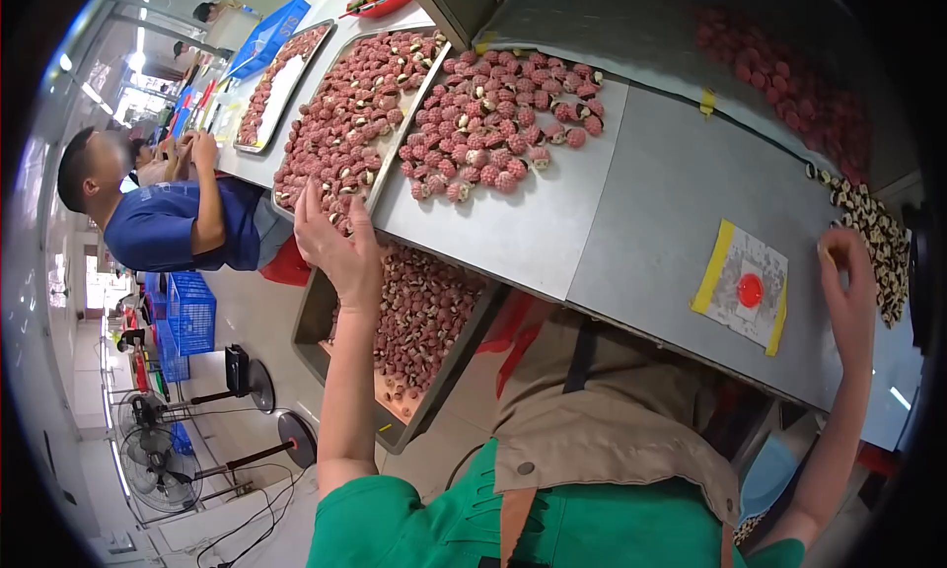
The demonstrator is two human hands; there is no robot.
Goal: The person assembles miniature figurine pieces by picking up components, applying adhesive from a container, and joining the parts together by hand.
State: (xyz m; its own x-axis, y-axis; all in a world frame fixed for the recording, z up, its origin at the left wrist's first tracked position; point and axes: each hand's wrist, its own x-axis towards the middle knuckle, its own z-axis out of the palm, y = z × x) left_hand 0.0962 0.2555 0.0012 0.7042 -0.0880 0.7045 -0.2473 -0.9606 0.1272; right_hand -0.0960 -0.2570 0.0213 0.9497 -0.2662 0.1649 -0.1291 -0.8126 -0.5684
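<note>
My left hand [340, 252] reaches over the near corner of a metal tray [407, 124], its fingers apart against the pink pieces. The tray is full of bumpy, raspberry-like pink pieces [340, 114], some with dark or cream undersides. More such pieces [493, 124] lie loose on the table beside it. Off to the right, my right hand [848, 277] has thumb and forefinger brought together; whatever is between them is too small to name. Close by lies a heap of black-and-cream pieces [873, 238]. A red disc [751, 290] sits on a paper sheet [725, 267] taped down with yellow strips.
Below the table's front edge, a dark bin [434, 400] holds many pink pieces. Another pink heap [779, 75] lies at the far right, beyond a dark-edged sheet. A co-worker in blue [163, 223] is at the left, near blue crates [192, 312] and standing fans [158, 450].
</note>
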